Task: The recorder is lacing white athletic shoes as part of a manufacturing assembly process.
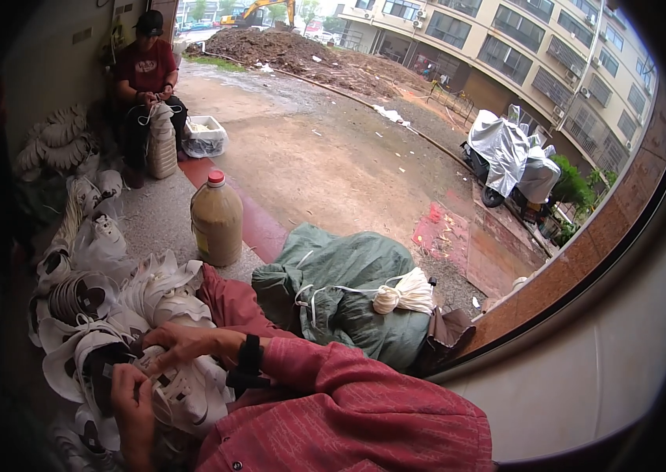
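A white shoe upper (191, 397) lies on its side on a heap of similar pieces, lace rows showing on its face. My right hand (179, 344), below a black wristband, reaches over its top edge with bent fingers gripping there. My left hand (133, 400) is at its near left, thumb and fingers drawn together in a pinch; whatever sits between them is too small to name. Just left of both hands, another upper with a dark lining (102, 366) gapes open. More white shoe uppers (164, 287) are piled behind my hands.
A stuffed green sack (349, 283) bears a bundle of cream laces (404, 293). Beyond stands a red-capped jug (217, 220) of brownish liquid. A co-worker (148, 79) sits at far left handling stacked uppers, beside a white bin (205, 140). A doorframe (585, 252) borders the right.
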The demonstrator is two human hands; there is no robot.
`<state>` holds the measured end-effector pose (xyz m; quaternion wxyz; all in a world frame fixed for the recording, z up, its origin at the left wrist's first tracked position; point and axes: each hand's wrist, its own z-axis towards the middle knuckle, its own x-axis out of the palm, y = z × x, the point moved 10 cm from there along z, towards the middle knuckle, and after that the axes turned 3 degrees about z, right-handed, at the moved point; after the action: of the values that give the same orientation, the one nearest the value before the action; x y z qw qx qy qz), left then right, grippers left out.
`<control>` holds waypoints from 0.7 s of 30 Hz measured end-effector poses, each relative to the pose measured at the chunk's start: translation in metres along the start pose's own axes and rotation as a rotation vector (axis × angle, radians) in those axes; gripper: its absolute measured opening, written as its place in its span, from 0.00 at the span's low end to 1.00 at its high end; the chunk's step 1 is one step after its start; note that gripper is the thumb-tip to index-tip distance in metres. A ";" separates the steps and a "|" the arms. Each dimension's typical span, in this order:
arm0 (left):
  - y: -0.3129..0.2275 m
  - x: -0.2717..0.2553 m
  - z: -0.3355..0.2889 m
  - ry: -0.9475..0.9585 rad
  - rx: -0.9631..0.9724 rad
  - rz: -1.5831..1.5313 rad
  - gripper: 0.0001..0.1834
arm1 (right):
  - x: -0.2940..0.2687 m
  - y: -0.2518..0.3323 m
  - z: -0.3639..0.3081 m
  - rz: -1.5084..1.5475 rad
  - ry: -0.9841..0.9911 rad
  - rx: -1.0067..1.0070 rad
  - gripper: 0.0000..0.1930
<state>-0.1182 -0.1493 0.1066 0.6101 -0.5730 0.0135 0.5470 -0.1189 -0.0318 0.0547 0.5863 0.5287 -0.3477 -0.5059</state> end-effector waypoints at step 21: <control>0.010 0.009 0.008 0.134 -0.004 0.073 0.05 | 0.008 -0.006 0.000 0.189 0.102 0.063 0.17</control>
<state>-0.1259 -0.1406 0.0969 0.5862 -0.6088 0.0743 0.5294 -0.1185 -0.0393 0.0474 0.6312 0.5369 -0.3814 -0.4097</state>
